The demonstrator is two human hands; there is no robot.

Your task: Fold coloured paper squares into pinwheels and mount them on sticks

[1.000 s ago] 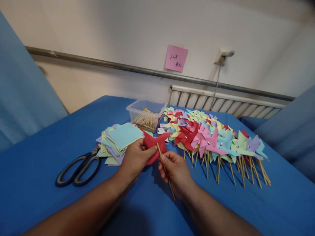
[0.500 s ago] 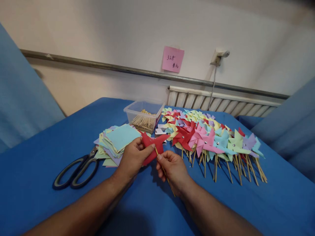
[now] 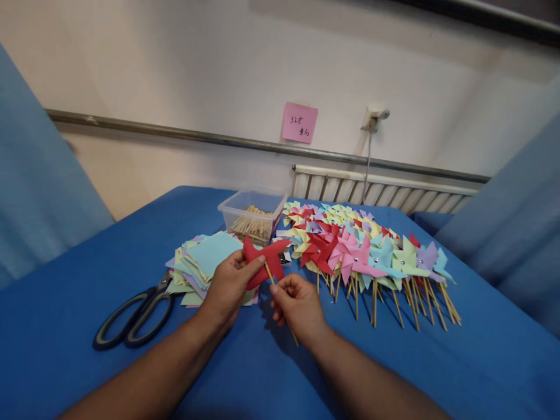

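A red pinwheel (image 3: 262,261) is pinched by the left hand (image 3: 227,286), its stick (image 3: 280,306) gripped in the right hand (image 3: 297,303), above a blue-clothed tabletop (image 3: 87,379) set against a cream wall (image 3: 175,70).

— What is under your hands?
— A table in a blue cloth (image 3: 87,373) that fills the lower frame.

— What lies on it at your lower left?
— Black-handled scissors (image 3: 131,315), just beside a stack of coloured paper squares (image 3: 203,262) at centre left.

— And behind that stack?
— A clear plastic tub of wooden sticks (image 3: 254,213), upper centre.

— To the right?
— You have a spread of finished paper pinwheels (image 3: 363,248) on sticks, running from the tub toward the right edge.
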